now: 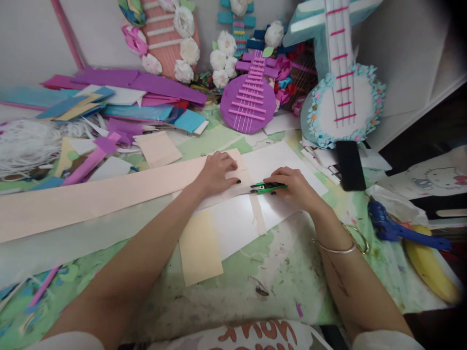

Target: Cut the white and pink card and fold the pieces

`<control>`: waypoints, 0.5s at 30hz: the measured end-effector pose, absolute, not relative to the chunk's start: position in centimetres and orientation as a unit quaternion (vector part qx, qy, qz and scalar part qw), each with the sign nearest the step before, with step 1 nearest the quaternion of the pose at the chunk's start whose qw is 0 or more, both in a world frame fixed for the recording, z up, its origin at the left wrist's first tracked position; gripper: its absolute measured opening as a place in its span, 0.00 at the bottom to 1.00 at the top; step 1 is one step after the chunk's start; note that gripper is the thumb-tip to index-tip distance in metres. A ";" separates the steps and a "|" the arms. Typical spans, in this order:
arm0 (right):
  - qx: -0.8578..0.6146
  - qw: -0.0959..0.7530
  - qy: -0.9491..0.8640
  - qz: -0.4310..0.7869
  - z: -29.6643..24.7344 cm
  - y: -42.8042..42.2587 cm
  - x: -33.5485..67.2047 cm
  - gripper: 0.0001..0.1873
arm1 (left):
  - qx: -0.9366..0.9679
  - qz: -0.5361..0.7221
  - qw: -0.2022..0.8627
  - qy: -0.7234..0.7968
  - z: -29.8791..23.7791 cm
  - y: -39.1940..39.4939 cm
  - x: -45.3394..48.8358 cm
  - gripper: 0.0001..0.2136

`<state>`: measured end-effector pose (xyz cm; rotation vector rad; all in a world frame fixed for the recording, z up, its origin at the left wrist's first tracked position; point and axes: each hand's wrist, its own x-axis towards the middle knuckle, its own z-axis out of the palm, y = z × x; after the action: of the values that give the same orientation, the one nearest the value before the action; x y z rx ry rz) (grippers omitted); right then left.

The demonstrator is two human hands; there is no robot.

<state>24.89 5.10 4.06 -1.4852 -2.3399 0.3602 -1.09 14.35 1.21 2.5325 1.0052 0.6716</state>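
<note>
My left hand [218,174] presses on the end of a long peach foam strip [109,181], fingers spread and slightly bent. Closed around a pair of small green-and-black snips [269,186], my right hand [294,187] is just right of the strip's end. The snips' tips point left and reach the strip's edge; whether the blades touch it I cannot tell. Under both hands lies a white sheet [233,238]. A narrow peach piece [258,216] rests on it below the snips, and a pale yellow square [201,253] overlaps its lower left.
Several decorated toy lutes stand at the back, including a purple one [248,104] and a white-and-blue one [343,107]. Coloured foam scraps [138,87] and white cord [29,146] pile up left. On the right are a black phone [350,165], blue glue gun [386,221] and banana [428,262].
</note>
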 end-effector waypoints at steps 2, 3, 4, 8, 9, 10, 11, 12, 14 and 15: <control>-0.525 0.171 -0.826 0.118 4.2 5.0 24.8 0.19 | 0.887 0.237 0.169 0.358 1.1 14.4 -1.1 0.11; -0.524 0.171 -0.826 0.118 4.2 5.0 24.8 0.19 | 0.886 0.239 0.170 0.360 1.0 14.4 -1.1 0.11; -0.523 0.172 -0.826 0.120 4.3 5.0 24.8 0.19 | 0.885 0.239 0.171 0.362 0.9 14.5 -1.1 0.12; -0.526 0.169 -0.823 0.131 4.3 5.0 25.0 0.20 | 0.883 0.240 0.173 0.364 0.7 14.6 -1.1 0.13; -0.527 0.168 -0.822 0.134 4.3 5.0 25.1 0.20 | 0.883 0.240 0.174 0.363 0.7 14.7 -1.1 0.13; -0.526 0.168 -0.822 0.138 4.3 5.0 25.2 0.20 | 0.883 0.241 0.174 0.364 0.6 14.7 -1.1 0.13; -0.525 0.168 -0.822 0.142 4.3 4.9 25.3 0.20 | 0.882 0.243 0.175 0.364 0.6 14.8 -1.1 0.13; -0.522 0.170 -0.823 0.146 4.3 4.9 25.5 0.20 | 0.881 0.244 0.176 0.365 0.5 14.9 -1.1 0.12; -0.520 0.175 -0.823 0.148 4.3 4.9 25.6 0.20 | 0.880 0.248 0.178 0.365 0.3 15.1 -1.2 0.09; -0.521 0.178 -0.822 0.146 4.3 4.9 25.7 0.20 | 0.879 0.250 0.179 0.364 0.2 15.2 -1.2 0.08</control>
<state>25.73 4.91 4.33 -1.4738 -2.3263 0.4131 -1.19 15.16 0.24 2.4858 1.0288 0.7081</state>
